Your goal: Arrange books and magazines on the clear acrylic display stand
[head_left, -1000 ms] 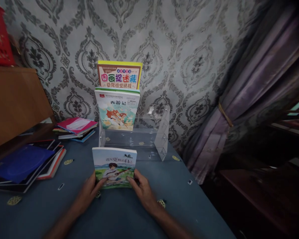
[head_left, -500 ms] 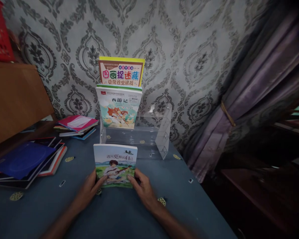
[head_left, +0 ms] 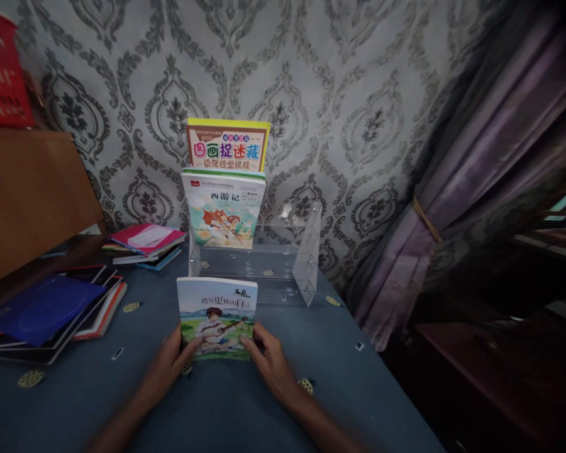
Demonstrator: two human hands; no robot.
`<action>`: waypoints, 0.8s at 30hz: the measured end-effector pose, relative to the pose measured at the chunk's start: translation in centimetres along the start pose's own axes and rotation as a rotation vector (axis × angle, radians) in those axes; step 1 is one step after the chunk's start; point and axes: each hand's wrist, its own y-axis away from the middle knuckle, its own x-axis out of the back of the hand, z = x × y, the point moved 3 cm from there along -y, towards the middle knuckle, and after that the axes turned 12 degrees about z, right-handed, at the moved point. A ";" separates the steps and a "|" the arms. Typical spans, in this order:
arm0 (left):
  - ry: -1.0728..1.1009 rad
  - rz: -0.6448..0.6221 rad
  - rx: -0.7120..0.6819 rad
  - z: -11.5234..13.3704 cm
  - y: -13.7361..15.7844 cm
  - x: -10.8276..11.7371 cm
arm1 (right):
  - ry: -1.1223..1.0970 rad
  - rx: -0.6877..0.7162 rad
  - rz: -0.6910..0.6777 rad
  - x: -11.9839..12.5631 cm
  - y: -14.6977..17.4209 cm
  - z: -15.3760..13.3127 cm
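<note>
Book barely moved; left hand, right hand gripping sides.

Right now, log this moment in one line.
left hand: holding guitar-cover book by left edge | right hand: holding its right edge | clear rack: beyond, bearing books | pink-topped stack: left of rack

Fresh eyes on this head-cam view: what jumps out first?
Probably the yellow-edged book, bright against the patterned wallpaper, at the back left of the clear stand. Next, the guitar-cover book, held in front of the stand by the left hand and right hand. Then the red basket, upper left.
</note>
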 end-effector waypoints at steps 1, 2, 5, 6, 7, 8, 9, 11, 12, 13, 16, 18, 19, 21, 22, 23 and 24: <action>0.004 -0.003 0.002 0.2 -0.1 0.0 | 0.019 0.007 0.007 0.1 0.0 0.0; 0.009 -0.006 0.004 0.3 -0.2 0.0 | 0.032 0.011 0.009 0.1 -0.1 0.0; 0.020 -0.035 -0.011 0.7 -0.5 -0.2 | 0.036 0.023 0.009 0.3 -0.2 -0.1; 0.018 -0.039 -0.019 0.7 -0.6 -0.3 | 0.030 0.029 0.014 0.3 -0.3 -0.1; 0.012 -0.036 -0.024 0.7 -0.6 -0.4 | 0.023 0.034 0.021 0.4 -0.3 -0.1; 0.004 -0.025 -0.027 0.6 -0.6 -0.4 | 0.017 0.037 0.027 0.4 -0.3 0.0; -0.007 -0.007 -0.028 0.5 -0.6 -0.5 | 0.012 0.038 0.033 0.4 -0.3 0.1; -0.022 0.026 -0.027 0.2 -0.5 -0.5 | 0.014 0.031 0.040 0.4 -0.3 0.3; -0.025 0.034 -0.024 0.0 -0.4 -0.6 | 0.021 0.027 0.038 0.4 -0.3 0.4; -0.028 0.038 -0.019 0.0 -0.4 -0.6 | 0.029 0.024 0.035 0.4 -0.3 0.5; -0.034 0.043 0.001 0.0 -0.2 -0.6 | 0.048 0.028 0.026 0.4 -0.2 0.6; -0.026 0.034 0.001 0.2 -0.1 -0.5 | 0.050 0.041 0.021 0.4 -0.1 0.8; -0.019 0.026 -0.002 0.3 -0.1 -0.5 | 0.052 0.049 0.019 0.4 -0.1 0.9; -0.013 0.030 -0.007 0.6 -0.2 -0.4 | 0.062 0.065 0.018 0.4 -0.2 1.1; -0.016 0.037 -0.009 0.7 -0.3 -0.4 | 0.070 0.072 0.022 0.4 -0.3 1.2; -0.018 0.044 -0.012 0.8 -0.4 -0.3 | 0.079 0.078 0.029 0.4 -0.5 1.3; -0.019 0.043 -0.015 1.0 -0.6 -0.3 | 0.087 0.084 0.039 0.4 -0.7 1.4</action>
